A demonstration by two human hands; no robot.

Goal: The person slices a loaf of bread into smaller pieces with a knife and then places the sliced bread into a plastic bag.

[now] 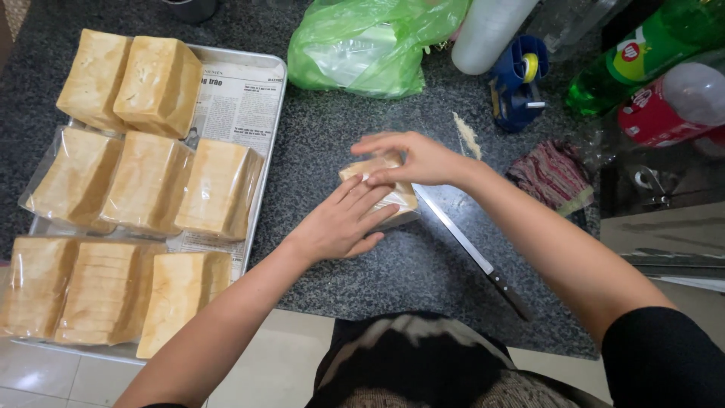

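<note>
A small stack of sliced bread in clear plastic wrap lies on the dark granite counter. My left hand rests flat against its near side, fingers spread over the wrap. From above, my right hand curls over the top of the stack and pinches the wrap at its far edge. Both hands hide most of the bread.
A metal tray lined with newspaper holds several wrapped bread loaves at the left. A long knife lies just right of the stack. Behind are a green plastic bag, a tape dispenser, a cloth and bottles.
</note>
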